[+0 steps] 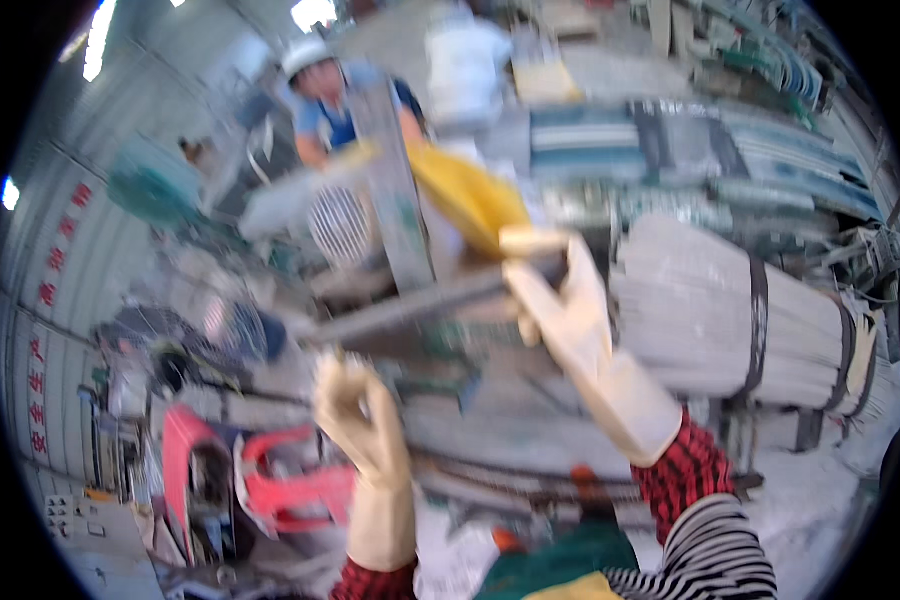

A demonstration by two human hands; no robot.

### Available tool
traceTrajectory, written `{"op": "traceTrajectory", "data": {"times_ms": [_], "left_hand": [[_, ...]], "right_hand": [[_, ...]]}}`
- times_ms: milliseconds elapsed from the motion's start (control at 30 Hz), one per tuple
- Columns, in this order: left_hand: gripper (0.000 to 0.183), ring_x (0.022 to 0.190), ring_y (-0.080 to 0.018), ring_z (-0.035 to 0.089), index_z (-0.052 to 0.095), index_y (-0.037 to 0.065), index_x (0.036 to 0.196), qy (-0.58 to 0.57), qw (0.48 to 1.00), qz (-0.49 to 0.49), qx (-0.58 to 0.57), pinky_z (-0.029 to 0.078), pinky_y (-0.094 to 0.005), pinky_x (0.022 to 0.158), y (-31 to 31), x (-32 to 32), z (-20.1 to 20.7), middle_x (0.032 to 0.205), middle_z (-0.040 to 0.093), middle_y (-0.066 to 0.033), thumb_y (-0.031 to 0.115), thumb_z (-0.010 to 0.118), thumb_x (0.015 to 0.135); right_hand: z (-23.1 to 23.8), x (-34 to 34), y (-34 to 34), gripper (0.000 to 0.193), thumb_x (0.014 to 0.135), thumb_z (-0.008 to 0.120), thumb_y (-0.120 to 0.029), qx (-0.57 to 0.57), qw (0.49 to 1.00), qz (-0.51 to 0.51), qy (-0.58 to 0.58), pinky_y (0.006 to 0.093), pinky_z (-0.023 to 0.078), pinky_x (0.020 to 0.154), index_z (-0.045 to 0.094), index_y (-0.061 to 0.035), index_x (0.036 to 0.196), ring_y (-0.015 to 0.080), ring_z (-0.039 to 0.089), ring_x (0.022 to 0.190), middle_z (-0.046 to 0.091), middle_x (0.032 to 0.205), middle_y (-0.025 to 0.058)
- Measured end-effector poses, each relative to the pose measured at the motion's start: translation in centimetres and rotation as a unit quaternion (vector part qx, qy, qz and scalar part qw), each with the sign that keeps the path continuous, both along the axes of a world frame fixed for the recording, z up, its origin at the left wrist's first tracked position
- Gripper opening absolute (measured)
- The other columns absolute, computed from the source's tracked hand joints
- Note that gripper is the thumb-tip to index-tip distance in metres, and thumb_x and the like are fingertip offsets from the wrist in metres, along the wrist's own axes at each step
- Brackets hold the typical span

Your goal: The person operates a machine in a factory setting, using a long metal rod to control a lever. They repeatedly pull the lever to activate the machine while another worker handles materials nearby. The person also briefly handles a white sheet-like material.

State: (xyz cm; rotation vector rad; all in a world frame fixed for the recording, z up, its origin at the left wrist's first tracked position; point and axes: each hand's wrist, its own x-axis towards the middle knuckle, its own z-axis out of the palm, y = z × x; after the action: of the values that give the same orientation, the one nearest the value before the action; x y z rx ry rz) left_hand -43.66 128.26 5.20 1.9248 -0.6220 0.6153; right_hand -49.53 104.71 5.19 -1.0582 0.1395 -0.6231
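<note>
Both my hands wear long cream rubber gloves, and motion blur softens the picture. A dark grey flat bar (420, 308) slants across the middle, its right end higher. My right hand (565, 305) is closed round that right end, thumb and fingers on either side. Just under the bar's left end is my left hand (355, 405), its fingers curled in toward the thumb. Whether these fingertips touch the bar or pinch something small is too blurred to tell. Behind the bar rise an upright grey metal post (395, 190) and a yellow sheet-like piece (470, 195).
Across from me is a person in a white helmet (335, 100), beside a round slatted fan-like cover (342, 225). Strapped pale strips (710, 310) lie in a big bundle at right. A red plastic chair (295, 485) is at lower left. Blue-grey stacks (590, 140) stand behind.
</note>
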Motion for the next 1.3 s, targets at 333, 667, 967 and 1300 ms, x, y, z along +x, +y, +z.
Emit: {"op": "traceTrajectory", "data": {"times_ms": [333, 667, 967, 1300], "left_hand": [[0.046, 0.11, -0.0289, 0.062, 0.07, 0.023, 0.117, -0.306, 0.917, 0.098, 0.237, 0.031, -0.0573, 0.109, -3.8, 5.2, 0.4, 0.103, 0.069, 0.0023, 0.022, 0.083, 0.073], [0.036, 0.098, -0.026, 0.06, 0.067, 0.018, 0.11, -0.394, 0.901, 0.091, 0.158, 0.034, -0.0505, 0.109, -3.8, 6.2, -1.4, 0.094, 0.063, -0.0036, 0.018, 0.076, 0.075], [0.017, 0.086, -0.0289, 0.062, 0.068, 0.014, 0.097, -0.367, 0.903, 0.034, 0.223, 0.047, -0.0418, 0.088, -2.4, 5.7, 0.1, 0.085, 0.064, -0.0068, 0.016, 0.069, 0.081], [0.021, 0.101, -0.0346, 0.065, 0.069, 0.011, 0.106, -0.184, 0.928, 0.045, 0.32, 0.052, -0.0459, 0.089, -1.7, 4.6, 1.9, 0.093, 0.069, -0.012, 0.026, 0.064, 0.092]], "right_hand": [[-3.0, -0.2, -0.7, 0.052, 0.093, 0.07, -0.014, -0.251, 0.96, -0.094, -0.085, 0.0357, 0.043, 0.105, 0.053, -0.0016, 0.14, 0.0228, 0.058, 0.119, 0.063, 0.122, 0.0155], [-8.9, 3.4, -0.6, 0.037, 0.102, 0.051, -0.027, -0.362, 0.905, -0.207, 0.084, 0.027, 0.047, 0.089, 0.067, 0.0019, 0.119, 0.0163, 0.066, 0.094, 0.075, 0.096, 0.0131], [-12.8, 5.0, -1.4, 0.021, 0.099, 0.059, -0.021, -0.544, 0.741, -0.391, 0.042, 0.0393, 0.052, 0.081, 0.07, -0.0035, 0.1, 0.0325, 0.066, 0.09, 0.07, 0.092, 0.0175], [-14.7, 6.1, -6.1, 0.022, 0.1, 0.056, -0.024, -0.784, 0.435, -0.439, 0.057, 0.0374, 0.051, 0.08, 0.068, -0.0053, 0.101, 0.0282, 0.067, 0.084, 0.071, 0.087, 0.0138]]}}
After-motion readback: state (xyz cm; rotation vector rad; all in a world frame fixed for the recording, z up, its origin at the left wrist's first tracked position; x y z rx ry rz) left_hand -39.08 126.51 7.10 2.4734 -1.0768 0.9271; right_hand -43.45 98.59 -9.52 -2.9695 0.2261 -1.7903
